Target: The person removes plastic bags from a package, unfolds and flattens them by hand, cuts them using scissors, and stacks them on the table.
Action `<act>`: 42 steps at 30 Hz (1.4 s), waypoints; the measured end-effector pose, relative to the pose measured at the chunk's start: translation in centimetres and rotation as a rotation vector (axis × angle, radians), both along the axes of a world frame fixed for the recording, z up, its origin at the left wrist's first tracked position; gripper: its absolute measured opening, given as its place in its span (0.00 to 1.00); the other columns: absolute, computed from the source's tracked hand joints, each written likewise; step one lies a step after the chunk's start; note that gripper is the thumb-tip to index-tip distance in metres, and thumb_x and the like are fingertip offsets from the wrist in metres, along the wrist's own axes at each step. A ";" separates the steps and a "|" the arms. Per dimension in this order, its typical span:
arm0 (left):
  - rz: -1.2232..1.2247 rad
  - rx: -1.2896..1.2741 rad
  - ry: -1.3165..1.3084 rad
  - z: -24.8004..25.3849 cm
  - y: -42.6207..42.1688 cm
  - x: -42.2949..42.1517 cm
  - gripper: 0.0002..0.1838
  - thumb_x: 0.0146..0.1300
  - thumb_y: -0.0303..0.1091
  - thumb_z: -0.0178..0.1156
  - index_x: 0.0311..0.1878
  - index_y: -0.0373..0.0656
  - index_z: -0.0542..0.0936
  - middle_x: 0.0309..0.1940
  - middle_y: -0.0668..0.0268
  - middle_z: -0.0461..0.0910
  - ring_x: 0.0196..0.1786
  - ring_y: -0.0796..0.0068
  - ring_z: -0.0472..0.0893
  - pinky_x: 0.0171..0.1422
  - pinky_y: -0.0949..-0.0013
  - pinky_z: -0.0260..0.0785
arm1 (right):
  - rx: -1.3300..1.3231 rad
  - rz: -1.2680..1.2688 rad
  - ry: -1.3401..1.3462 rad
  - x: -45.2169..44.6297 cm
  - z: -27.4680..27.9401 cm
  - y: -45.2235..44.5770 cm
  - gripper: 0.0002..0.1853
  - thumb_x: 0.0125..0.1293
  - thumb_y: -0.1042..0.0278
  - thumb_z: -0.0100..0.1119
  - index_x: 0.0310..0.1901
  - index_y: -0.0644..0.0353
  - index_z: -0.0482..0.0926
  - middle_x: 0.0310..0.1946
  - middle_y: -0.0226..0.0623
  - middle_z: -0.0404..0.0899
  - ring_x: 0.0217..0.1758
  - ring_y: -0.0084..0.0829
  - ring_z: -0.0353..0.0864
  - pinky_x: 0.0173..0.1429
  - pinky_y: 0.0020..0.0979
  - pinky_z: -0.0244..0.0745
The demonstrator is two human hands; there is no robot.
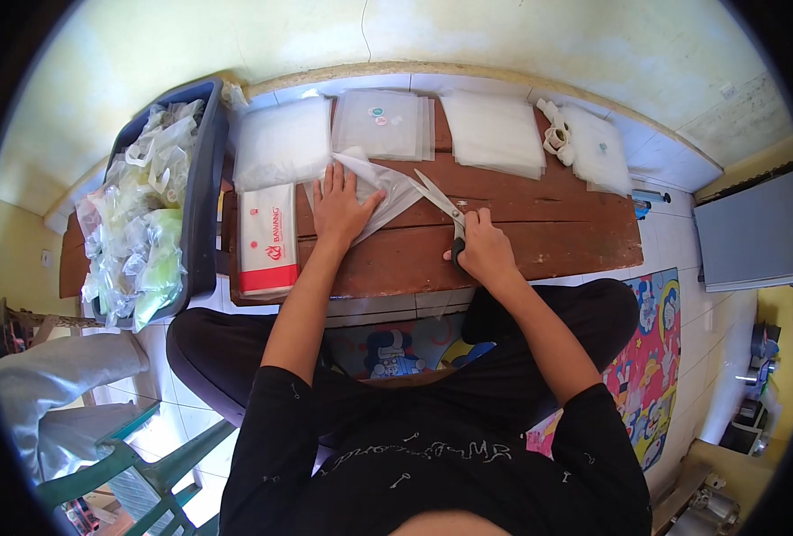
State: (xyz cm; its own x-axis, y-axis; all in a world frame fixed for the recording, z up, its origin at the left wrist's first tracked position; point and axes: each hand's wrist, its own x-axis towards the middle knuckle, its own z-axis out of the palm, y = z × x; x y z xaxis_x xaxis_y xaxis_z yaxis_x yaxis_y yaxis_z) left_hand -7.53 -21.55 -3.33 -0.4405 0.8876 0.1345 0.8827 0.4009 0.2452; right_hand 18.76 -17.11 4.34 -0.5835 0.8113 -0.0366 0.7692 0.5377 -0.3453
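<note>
My left hand [344,207] lies flat with its fingers spread, pressing a folded clear plastic sheet or bag [394,186] onto the brown wooden table [539,241]. My right hand [488,248] grips the dark handle of a pair of scissors [441,198]. The blades are parted and point up and left, close to the right corner of the plastic. Beside my left forearm lies a white and red pack marked "BAWANG" [268,234]. Whether the blades touch the plastic, I cannot tell.
Stacks of clear plastic bags [493,132] line the table's far edge, with a white roll or strip [556,136] among them. A dark bin [201,196] full of plastic bags stands at the left. A green chair [115,464] is at the lower left.
</note>
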 end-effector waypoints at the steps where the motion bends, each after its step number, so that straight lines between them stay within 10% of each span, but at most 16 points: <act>1: -0.001 0.016 0.004 -0.1 0.0 0.0 0.47 0.62 0.72 0.46 0.72 0.41 0.66 0.76 0.56 0.55 0.80 0.63 0.48 0.81 0.53 0.33 | 0.016 0.011 -0.006 -0.2 0.1 0.1 0.33 0.47 0.52 0.77 0.44 0.67 0.68 0.44 0.52 0.71 0.38 0.60 0.80 0.39 0.52 0.77; 42: -0.005 0.012 0.024 0.2 -0.1 0.1 0.46 0.64 0.70 0.46 0.74 0.43 0.62 0.77 0.58 0.52 0.80 0.63 0.48 0.81 0.53 0.37 | 0.074 0.078 -0.027 -2.1 0.0 1.4 0.32 0.48 0.55 0.77 0.45 0.66 0.68 0.44 0.49 0.70 0.38 0.58 0.81 0.40 0.49 0.79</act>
